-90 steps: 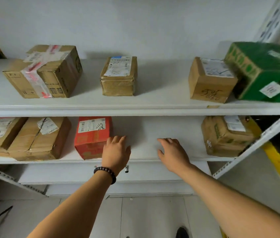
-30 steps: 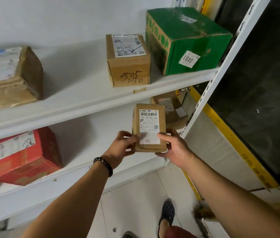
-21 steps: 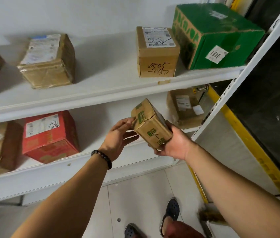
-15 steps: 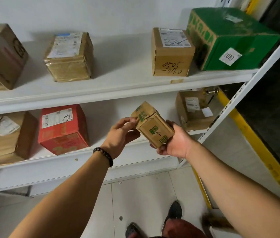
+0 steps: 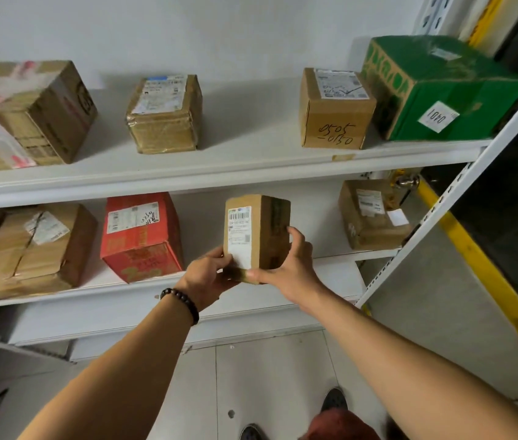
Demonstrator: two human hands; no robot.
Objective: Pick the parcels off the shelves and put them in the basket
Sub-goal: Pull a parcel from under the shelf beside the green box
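Note:
I hold a small brown cardboard parcel [image 5: 259, 233] upright in front of the lower shelf, its white barcode label facing me. My left hand [image 5: 208, 277] grips its lower left corner and my right hand [image 5: 286, 268] wraps its lower right side. On the upper shelf [image 5: 235, 173] stand a taped brown box [image 5: 32, 112], a glossy taped parcel [image 5: 165, 114], a box marked 0505 [image 5: 335, 109] and a green box [image 5: 438, 90]. On the lower shelf sit brown boxes [image 5: 29, 249], a red box [image 5: 140, 236] and a brown parcel [image 5: 373, 214]. No basket is in view.
A white slotted shelf upright [image 5: 461, 192] slants down at the right, with a yellow rail [image 5: 486, 271] and a dark opening beyond it. Below lie a grey tiled floor [image 5: 267, 376] and my shoes [image 5: 334, 400].
Three seconds ago both hands were empty at the lower shelf. Since then they took the small parcel, tilted it, and have now turned it upright with the label facing me.

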